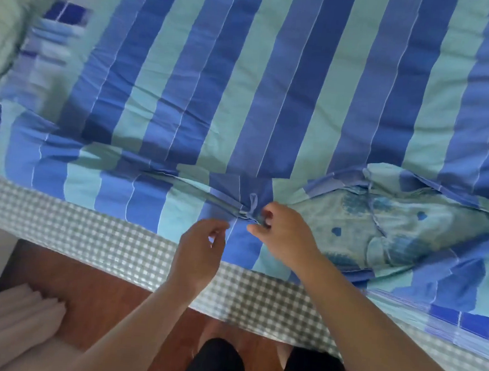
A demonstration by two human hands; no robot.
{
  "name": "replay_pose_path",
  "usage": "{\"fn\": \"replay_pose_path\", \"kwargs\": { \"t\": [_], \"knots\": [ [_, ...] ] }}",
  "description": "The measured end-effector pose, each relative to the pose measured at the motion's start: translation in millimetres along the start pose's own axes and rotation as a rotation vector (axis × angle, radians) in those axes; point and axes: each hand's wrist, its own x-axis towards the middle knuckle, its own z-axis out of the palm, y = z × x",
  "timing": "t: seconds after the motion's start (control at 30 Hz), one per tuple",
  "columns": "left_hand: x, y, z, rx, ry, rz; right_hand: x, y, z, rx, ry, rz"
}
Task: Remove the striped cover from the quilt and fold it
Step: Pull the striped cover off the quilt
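Nearest are the wooden floor (108, 297) and the person's dark legs (268, 369), and just beyond them the checked sheet (134, 253) hangs over the near edge of the bed. Above this edge the left hand (200, 257) hovers with curled fingers that hold nothing, while the right hand (283, 237) pinches the blue tie (252, 204) at the cover's opening. The striped cover (244, 84) lies spread far across the bed, and at the right the flowered quilt (385, 224) shows through the opening.
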Motion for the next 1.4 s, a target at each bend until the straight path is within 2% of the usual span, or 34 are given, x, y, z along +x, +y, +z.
{"fn": "replay_pose_path", "kwargs": {
  "t": [0.1,0.23,0.37,0.47,0.53,0.63,0.73,0.77,0.8,0.87,0.93,1.03,1.1,1.23,1.4],
  "knots": [
    [29.8,4.4,-2.9,0.074,-0.027,0.086,14.1,-12.3,23.3,-0.154,0.080,0.040],
    [48.0,13.2,6.2,0.293,-0.142,0.242,6.7,-12.2,12.5,-0.107,0.162,0.061],
    [55.8,13.8,4.6,0.213,-0.098,0.288,-7.7,-13.6,-3.1,-0.130,0.121,0.015],
    [53.3,0.0,-1.4,0.050,-0.041,0.246,-4.9,-11.4,-26.5,-0.044,0.038,0.075],
    [45.8,-7.5,-4.2,-0.034,-0.048,0.158,-1.5,-8.0,-51.6,0.100,0.101,0.171],
    [43.1,-4.2,-2.6,-0.145,-0.083,0.102,-2.6,-3.3,-84.4,0.492,0.249,0.297],
    [49.7,10.8,-2.3,-0.131,-0.046,0.119,-12.5,-10.5,-80.2,0.956,0.249,0.321],
    [52.3,12.2,-3.8,-0.144,-0.036,0.102,-15.9,-11.8,-73.6,1.040,0.271,0.343],
    [54.0,11.6,-6.1,-0.154,-0.029,0.082,-20.0,-13.0,-66.2,0.999,0.317,0.366],
    [53.5,7.8,-11.4,-0.157,-0.027,0.064,-28.0,-15.9,-48.8,0.709,0.356,0.379],
    [48.9,5.2,-15.0,-0.130,-0.035,0.091,-31.9,-28.1,-27.5,0.554,0.207,0.371],
    [41.1,5.6,-16.6,-0.057,-0.049,0.171,-33.5,-49.2,3.8,0.582,-0.071,0.431],
    [36.3,6.8,-18.2,-0.015,-0.055,0.214,-31.9,-58.8,16.4,0.681,-0.097,0.434],
    [33.6,7.4,-24.1,-0.079,-0.111,0.218,-32.0,-58.1,15.1,0.728,0.011,0.365],
    [39.4,4.9,-26.6,0.022,-0.231,0.319,-47.1,-50.7,-9.4,0.660,-0.177,0.325]
  ]
}}
